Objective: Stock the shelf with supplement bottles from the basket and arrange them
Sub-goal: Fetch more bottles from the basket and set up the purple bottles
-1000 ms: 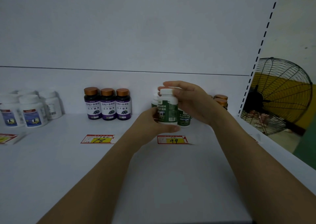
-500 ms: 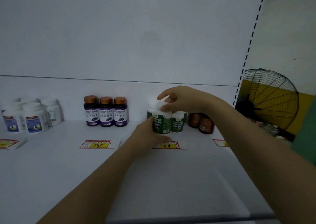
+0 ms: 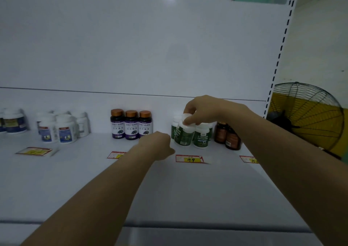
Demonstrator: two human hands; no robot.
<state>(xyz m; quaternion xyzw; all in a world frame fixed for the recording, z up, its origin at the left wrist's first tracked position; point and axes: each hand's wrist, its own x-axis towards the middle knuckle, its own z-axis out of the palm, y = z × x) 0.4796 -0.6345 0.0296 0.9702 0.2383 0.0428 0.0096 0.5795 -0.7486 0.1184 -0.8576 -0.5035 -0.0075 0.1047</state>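
My right hand (image 3: 204, 110) grips the white cap of a green-labelled bottle (image 3: 183, 133), which leans to the left on the white shelf (image 3: 169, 189). Two more green-labelled bottles (image 3: 202, 137) stand right beside and behind it. My left hand (image 3: 158, 145) hovers just left of the tilted bottle with its fingers curled, holding nothing and apart from the bottle. Three purple-labelled bottles with copper caps (image 3: 131, 125) stand in a row to the left.
Brown bottles (image 3: 228, 135) stand to the right of the green ones. White bottles with blue labels (image 3: 56, 128) stand at the far left. Price tags (image 3: 189, 159) lie along the shelf. A black wire fan (image 3: 307, 117) is beyond the shelf's right upright.
My left hand has let go of the green-labelled bottle and drawn back to the left. My right hand keeps the cap and the bottle now tilts left, close to the other green ones.
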